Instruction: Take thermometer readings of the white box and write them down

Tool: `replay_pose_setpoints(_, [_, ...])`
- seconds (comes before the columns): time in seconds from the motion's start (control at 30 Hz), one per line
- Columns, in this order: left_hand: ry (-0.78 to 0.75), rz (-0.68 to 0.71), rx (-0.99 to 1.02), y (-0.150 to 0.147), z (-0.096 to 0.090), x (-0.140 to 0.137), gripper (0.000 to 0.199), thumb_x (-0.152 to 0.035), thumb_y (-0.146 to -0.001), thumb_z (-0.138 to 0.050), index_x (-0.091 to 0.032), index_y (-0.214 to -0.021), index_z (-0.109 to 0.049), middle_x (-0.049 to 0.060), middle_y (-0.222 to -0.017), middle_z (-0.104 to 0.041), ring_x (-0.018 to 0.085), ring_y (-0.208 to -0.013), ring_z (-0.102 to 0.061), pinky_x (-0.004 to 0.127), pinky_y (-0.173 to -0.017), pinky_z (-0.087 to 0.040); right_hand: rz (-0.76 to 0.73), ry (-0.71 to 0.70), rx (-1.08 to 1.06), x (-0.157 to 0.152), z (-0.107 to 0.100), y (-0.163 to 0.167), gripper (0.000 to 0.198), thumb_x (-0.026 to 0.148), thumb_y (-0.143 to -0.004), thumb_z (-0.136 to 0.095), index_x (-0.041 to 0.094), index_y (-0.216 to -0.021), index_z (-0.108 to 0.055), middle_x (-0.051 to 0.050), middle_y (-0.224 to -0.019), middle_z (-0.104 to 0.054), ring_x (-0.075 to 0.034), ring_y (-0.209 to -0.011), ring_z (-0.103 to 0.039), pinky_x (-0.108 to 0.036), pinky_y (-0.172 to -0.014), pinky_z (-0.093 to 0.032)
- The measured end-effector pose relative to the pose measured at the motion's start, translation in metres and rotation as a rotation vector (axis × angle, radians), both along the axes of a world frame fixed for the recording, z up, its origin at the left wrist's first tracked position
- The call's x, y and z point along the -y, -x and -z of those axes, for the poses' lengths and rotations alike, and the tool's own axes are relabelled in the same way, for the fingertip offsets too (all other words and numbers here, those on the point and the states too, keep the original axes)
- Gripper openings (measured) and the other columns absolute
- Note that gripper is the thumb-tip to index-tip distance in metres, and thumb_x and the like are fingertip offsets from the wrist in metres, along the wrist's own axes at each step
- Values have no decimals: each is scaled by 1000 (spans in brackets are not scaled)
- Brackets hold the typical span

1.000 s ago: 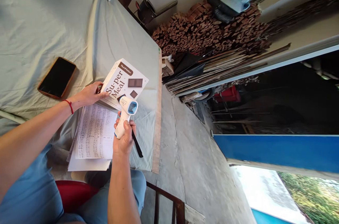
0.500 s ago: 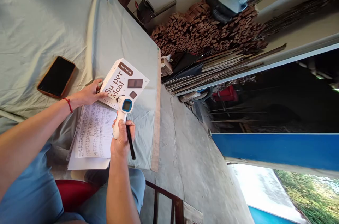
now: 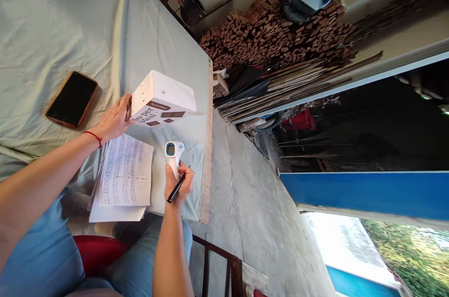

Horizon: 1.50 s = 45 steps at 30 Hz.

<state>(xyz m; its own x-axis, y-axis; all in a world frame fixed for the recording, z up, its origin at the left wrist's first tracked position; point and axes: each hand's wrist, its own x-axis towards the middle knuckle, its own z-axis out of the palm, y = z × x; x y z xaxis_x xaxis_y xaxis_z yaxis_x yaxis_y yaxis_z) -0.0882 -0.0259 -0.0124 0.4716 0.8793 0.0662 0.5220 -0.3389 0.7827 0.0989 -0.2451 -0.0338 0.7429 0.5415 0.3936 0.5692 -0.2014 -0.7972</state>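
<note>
My left hand grips the left end of a white "Super Meal" box, which is tipped so that its plain side faces up and its printed front slants towards me. In my right hand is a white infrared thermometer with a blue-rimmed screen, held by its handle. A black pen lies across the fingers of that same hand. The thermometer is just in front of the box and apart from it. A stack of written sheets lies between my forearms at the near edge.
A phone in a brown case lies left on the cloth-covered table. The table's wooden edge runs along the right, above a concrete floor. Stacked firewood stands beyond. A red seat shows below.
The box has been tipped, turning its printed front down towards me. My right hand has moved right and back from the box with the thermometer and pen, uncovering more of the sheets.
</note>
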Motion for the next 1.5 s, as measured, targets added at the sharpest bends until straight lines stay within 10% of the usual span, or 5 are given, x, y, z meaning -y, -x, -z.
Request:
replay_pose_setpoints(0.17, [37,-82,-133,-1,-17,10,48,-38,-93,-65,-18,-134,-52,17,-135,-60,31,-109,-65,41,-83,-52,99,162,17,12,15,-34,50,65,-71,-75,23,-87,-56,-13,-112,-72,-29,-102,-66,-46,-95,-51])
replay_pose_setpoints(0.37, [36,25,-275,4,-28,24,8,-27,-93,-59,-20,-89,-61,6,-86,-68,23,-84,-64,34,-66,-40,130,1,117,11,-11,-10,43,56,-89,-57,18,-107,-68,-13,-105,-71,-26,-100,-65,-44,-97,-50])
replay_pose_setpoints(0.67, [-37,437,-464,1,-30,76,29,-31,-102,-60,-14,-126,-64,11,-122,-71,28,-107,-71,36,-76,-47,-222,34,-343,-8,5,39,25,42,-75,-66,19,-85,-69,1,-69,-65,-15,-61,-56,-28,-61,-47])
replay_pose_setpoints(1.5, [-13,433,-512,-3,-30,78,30,-29,-101,-61,-14,-127,-65,14,-126,-69,31,-109,-69,37,-72,-48,-281,157,-140,-15,7,49,24,46,-81,-59,24,-74,-67,2,-64,-62,-16,-58,-51,-30,-60,-49])
